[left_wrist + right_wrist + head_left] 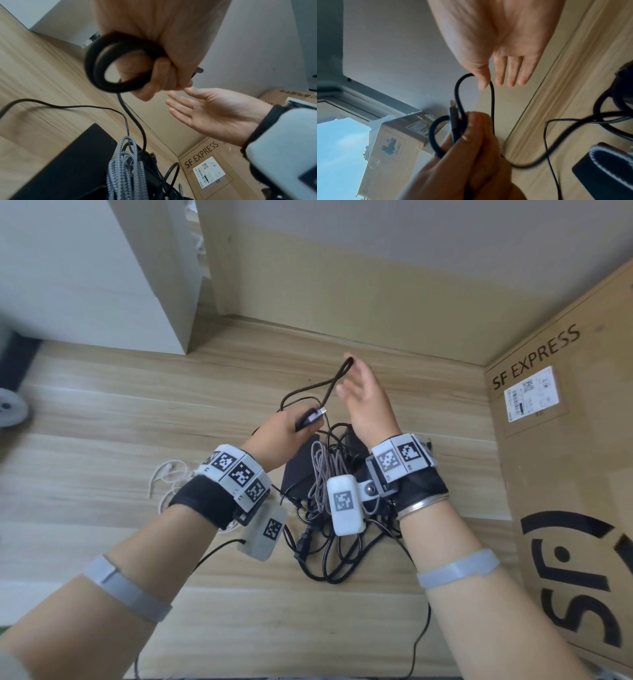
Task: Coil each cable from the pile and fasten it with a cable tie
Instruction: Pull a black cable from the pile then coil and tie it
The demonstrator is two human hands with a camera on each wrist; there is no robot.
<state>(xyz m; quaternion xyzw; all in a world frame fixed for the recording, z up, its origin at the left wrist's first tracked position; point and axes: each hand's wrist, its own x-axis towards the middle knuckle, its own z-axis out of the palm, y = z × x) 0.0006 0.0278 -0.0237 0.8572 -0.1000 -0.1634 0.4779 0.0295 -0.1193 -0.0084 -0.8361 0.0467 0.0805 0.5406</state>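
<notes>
At the bottom of the head view two forearms were seen; the left hand (pixel 284 422) was clamped on a partly coiled black cable (pixel 102 67), a loop hooked over the open right hand (pixel 366 398). No tie was fitted; the pile (pixel 329 491) at mid-frame remained

Black cable (pixel 334 383) with silver plug tip. Grey-and-white braided cable (pixel 320 474) on black power adapter (pixel 298 474). White earphones (pixel 164 477). Pale wood-grain bench (pixel 137 412). Brown cardboard box (pixel 565 474), black lettering, white label. Black-and-white checkered wristbands (pixel 239 470).
</notes>
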